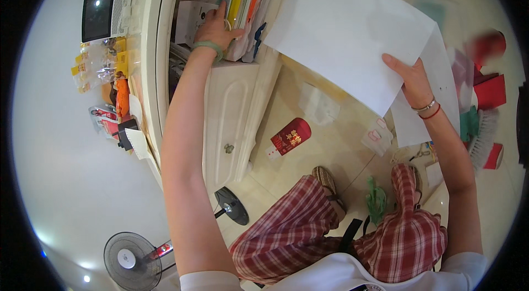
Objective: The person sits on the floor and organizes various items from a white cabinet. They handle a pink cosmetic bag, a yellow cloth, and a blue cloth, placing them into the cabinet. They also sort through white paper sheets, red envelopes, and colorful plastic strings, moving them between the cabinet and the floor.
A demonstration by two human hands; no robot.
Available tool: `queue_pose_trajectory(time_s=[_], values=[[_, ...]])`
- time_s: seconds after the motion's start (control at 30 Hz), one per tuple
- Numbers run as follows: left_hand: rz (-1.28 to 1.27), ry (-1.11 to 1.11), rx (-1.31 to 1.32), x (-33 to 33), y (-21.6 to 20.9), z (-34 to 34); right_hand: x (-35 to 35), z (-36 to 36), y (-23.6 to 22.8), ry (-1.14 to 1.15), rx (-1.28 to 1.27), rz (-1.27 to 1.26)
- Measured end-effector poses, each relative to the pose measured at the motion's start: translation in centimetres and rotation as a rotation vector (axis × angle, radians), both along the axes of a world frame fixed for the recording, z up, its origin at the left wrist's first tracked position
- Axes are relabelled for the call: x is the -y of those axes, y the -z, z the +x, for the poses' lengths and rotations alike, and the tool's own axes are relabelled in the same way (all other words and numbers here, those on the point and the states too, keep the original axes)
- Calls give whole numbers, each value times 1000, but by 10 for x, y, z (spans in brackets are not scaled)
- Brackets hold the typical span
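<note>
My left hand [215,31] reaches into the cabinet compartment, its fingers apart against a row of upright folders and papers [242,1]. Among these are a yellow folder and an orange-edged one. A white box [190,20] with a simple drawn face stands just left of that hand. Out to the right, my right hand [410,79] grips large white paper sheets [352,26], thumb on top and fingers hidden underneath. A second white sheet [424,106] hangs below the upper one, partly covered by it.
A white cabinet [231,109] with a knobbed door stands at left. On the tiled floor lie a red envelope [291,135], plastic sleeves [319,104], a green plastic item [376,200], a brush [485,134] and red items [489,91]. A fan [129,260] stands at lower left.
</note>
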State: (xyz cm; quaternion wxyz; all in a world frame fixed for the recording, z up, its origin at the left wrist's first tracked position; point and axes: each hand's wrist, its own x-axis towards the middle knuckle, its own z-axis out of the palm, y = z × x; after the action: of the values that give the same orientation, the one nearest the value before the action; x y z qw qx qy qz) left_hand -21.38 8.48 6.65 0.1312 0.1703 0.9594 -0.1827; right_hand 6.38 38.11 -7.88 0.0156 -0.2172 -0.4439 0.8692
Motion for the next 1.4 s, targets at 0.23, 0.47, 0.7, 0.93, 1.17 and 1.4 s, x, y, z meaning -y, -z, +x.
queue_pose_trajectory(time_s=[0.23,0.47,0.7,0.93,1.17,1.4], values=[[-37,38,-26,4,5,-6,0,2,4,-7,7,-28],[14,37,-56,3,5,-12,1,2,-2,-27,-2,-15],[87,79,-11,-5,-3,-9,-4,4,5,-27,-6,29],[77,11,64,-11,-25,-8,1,5,7,-20,8,-18],[62,50,-174,-7,9,18,1,4,10,-41,14,17],[131,83,-24,-4,4,-2,1,5,11,-21,25,38]])
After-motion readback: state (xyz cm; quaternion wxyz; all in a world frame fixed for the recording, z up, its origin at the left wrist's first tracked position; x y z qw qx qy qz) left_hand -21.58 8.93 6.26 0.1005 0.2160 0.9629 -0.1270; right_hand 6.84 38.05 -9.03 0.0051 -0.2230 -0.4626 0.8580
